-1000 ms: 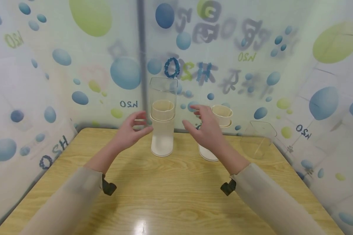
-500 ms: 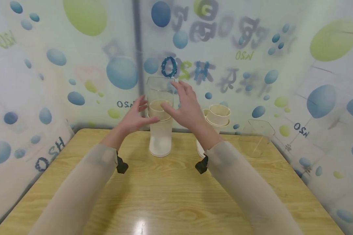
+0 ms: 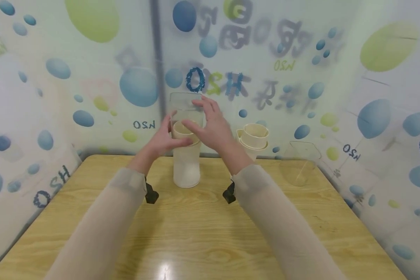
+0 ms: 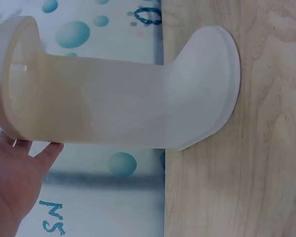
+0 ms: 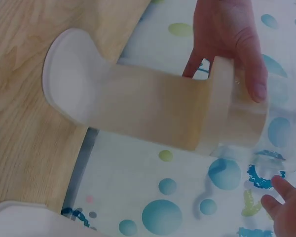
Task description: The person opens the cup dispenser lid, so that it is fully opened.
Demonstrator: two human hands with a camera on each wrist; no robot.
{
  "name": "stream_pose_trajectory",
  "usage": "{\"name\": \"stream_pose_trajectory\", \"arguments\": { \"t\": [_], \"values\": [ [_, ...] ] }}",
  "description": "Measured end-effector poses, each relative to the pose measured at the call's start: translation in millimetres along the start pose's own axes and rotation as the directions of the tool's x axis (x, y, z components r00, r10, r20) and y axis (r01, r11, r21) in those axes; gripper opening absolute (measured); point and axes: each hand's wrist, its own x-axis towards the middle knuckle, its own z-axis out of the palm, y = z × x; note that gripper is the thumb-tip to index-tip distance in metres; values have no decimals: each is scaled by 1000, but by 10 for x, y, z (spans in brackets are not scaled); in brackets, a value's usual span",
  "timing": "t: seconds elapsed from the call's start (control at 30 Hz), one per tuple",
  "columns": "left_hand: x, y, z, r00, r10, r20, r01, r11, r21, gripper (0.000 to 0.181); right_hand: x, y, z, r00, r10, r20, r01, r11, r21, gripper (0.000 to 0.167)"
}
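Evidently for steadiness, the left hand [image 3: 162, 139] clamps thumb and fingers round the collar [image 5: 220, 108] of the white dispenser stand [image 3: 186, 170], upright near the back edge of the wooden table [image 3: 192, 233], while the right hand [image 3: 214, 128], fingers parted, flanks the clear canister [image 3: 184, 102], contact unclear.

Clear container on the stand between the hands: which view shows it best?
Head: the clear container shows upright at the top of the stand, partly behind the right hand. Right wrist catches only a faint, cut-off part near the frame's edge; left wrist shows the stand, but I can't make out the container.
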Motion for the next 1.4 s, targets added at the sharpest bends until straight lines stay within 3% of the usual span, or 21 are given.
{"name": "stream_pose_trajectory", "arguments": {
  "t": [0.2,0.33,0.6,0.9,1.4],
  "values": [
    [-52,-57,119,999,7,-38,-7,1000,-18,127,-6,3,69,998,27,-48,-27,1000,11,84],
    [-90,-107,207,997,24,-76,-27,999,-30,133,-23,18,89,997,33,-70,-28,997,74,90],
    [-161,-134,346,983,58,-171,-57,998,12,139,-70,88,79,998,63,-26,-56,973,222,84],
    [-275,-32,487,952,82,-296,-50,992,116,139,-113,168,50,999,43,7,-43,942,334,78],
    [-388,-4,690,900,136,-415,-41,972,230,136,-162,310,27,999,-8,42,-9,923,384,83]
  ]
}}
